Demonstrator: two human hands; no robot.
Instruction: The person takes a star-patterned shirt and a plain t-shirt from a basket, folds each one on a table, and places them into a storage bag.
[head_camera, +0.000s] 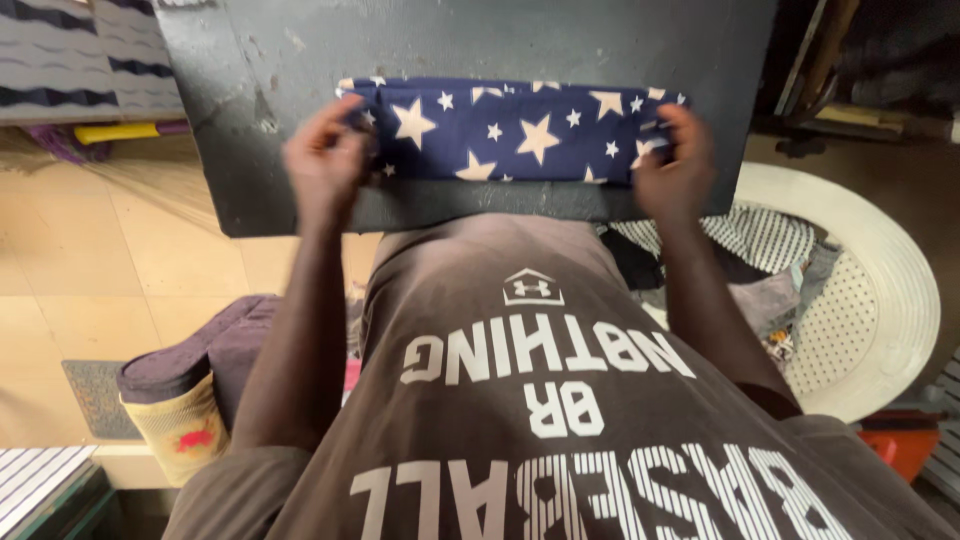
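Note:
A folded navy cloth with cream and white stars (510, 130) lies flat on a dark grey board (250, 110) in front of me. My left hand (325, 160) pinches the cloth's left end, fingers curled over its edge. My right hand (675, 155) grips the cloth's right end the same way. Both forearms reach up from my brown printed shirt at the bottom of the view.
A white perforated laundry basket (870, 290) holding striped and grey clothes stands at the right. A purple and yellow bundle (185, 395) sits low at the left on the tan floor (90, 260). Striped fabric (70, 60) lies at the top left.

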